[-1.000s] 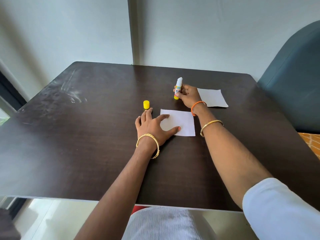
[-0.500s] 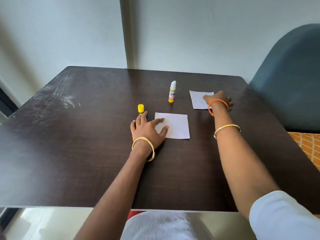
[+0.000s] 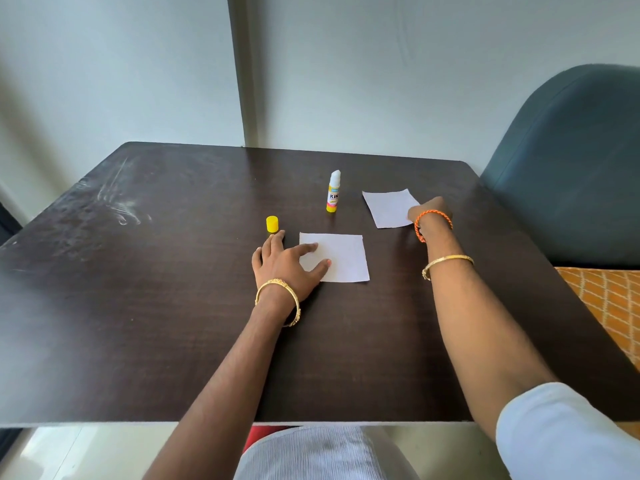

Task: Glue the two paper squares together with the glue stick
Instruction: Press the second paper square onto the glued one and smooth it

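Now right hand pinches far paper square's edge.

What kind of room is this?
Probably a room at home or a small office: a dark wooden table set against a plain pale wall, with a padded blue-grey chair beside it.

Bench: dark top, bare over its whole left part and along the near edge; free passage there.

Obstacles:
- Glue stick, upright and uncapped, standing between the two hands and beyond them, in the gap ahead of the near paper.
- Cap, upright, just beyond the left hand fingertips.
- Far paper, flat, left of the right hand.
- Chair, close on the right hand's outer side, bounding the bench edge.
- Wall behind the bench.
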